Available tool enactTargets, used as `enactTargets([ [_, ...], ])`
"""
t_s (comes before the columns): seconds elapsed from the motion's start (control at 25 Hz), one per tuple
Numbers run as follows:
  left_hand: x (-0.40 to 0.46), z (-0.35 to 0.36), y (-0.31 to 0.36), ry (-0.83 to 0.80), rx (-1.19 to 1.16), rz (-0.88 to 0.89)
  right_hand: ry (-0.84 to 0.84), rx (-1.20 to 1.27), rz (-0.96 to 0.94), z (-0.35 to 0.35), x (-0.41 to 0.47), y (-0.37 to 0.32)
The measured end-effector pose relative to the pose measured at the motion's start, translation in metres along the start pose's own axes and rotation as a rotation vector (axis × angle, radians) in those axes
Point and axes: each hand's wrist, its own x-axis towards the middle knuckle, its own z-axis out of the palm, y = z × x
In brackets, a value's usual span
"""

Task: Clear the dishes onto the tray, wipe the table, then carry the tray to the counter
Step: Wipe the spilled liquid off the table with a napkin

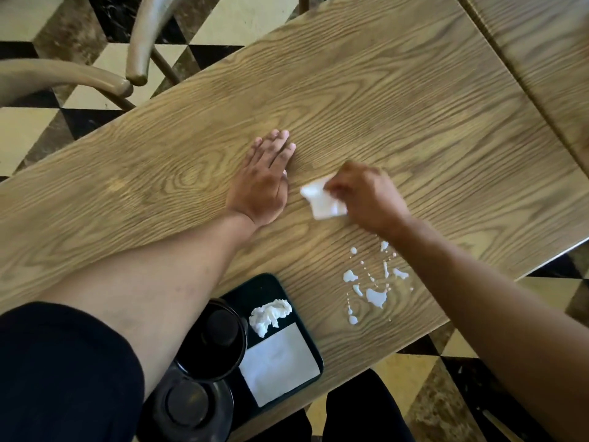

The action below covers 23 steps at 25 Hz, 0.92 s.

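chair far left | checkered floor | second table right

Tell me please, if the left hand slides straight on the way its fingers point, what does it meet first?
Nothing, as far as the picture shows. The left hand lies flat on the table, fingers pointing up and right in the picture. Only bare wood lies ahead. The white tissue in the right hand sits off to the side.

The table is showing a matt wood-grain top with bold wavy figuring. Near its front edge, a dark tray is looking smooth and slightly glossy, carrying a crumpled soft paper wad, a flat matt paper napkin and glossy black dishes. White liquid drops are gleaming wetly right of the tray.
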Motion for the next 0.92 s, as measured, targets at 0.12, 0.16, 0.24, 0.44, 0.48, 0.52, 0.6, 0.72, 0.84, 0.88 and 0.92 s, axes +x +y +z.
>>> enactTargets([
  [0.12, 0.0, 0.002, -0.003, 0.004, 0.021, 0.02, 0.285, -0.01, 0.435, -0.008, 0.05, 0.02],
  [0.16, 0.0, 0.002, -0.004, 0.005, 0.029, 0.02, 0.311, -0.001, 0.492, -0.004, 0.057, 0.018],
  [0.24, 0.0, 0.001, -0.003, -0.001, 0.031, 0.012, 0.217, -0.005, 0.352, 0.007, 0.051, 0.004],
  [0.44, 0.001, -0.005, 0.001, -0.035, 0.02, -0.004, -0.228, 0.022, -0.209, -0.016, -0.007, 0.012],
  [0.48, 0.001, -0.006, 0.001, -0.039, 0.019, -0.004, -0.186, -0.011, -0.131, -0.027, -0.013, 0.028],
  [0.52, 0.001, -0.006, 0.002, -0.036, 0.018, -0.005, -0.084, -0.035, 0.008, -0.037, -0.022, 0.045],
  [0.6, 0.001, -0.006, 0.004, -0.021, 0.015, -0.006, 0.21, -0.038, 0.368, -0.053, -0.048, 0.069],
  [0.72, 0.002, -0.006, 0.003, -0.02, 0.002, -0.011, 0.392, 0.009, 0.578, -0.037, -0.089, 0.057],
  [0.84, 0.002, -0.006, 0.004, -0.009, 0.005, -0.02, 0.2, 0.037, 0.388, -0.009, -0.122, 0.028],
  [0.88, 0.002, -0.006, 0.006, -0.002, 0.006, -0.019, 0.164, 0.019, 0.343, -0.008, -0.128, 0.027],
  [0.92, 0.002, -0.006, 0.007, 0.006, 0.007, -0.018, 0.194, 0.007, 0.348, -0.012, -0.126, 0.032],
])
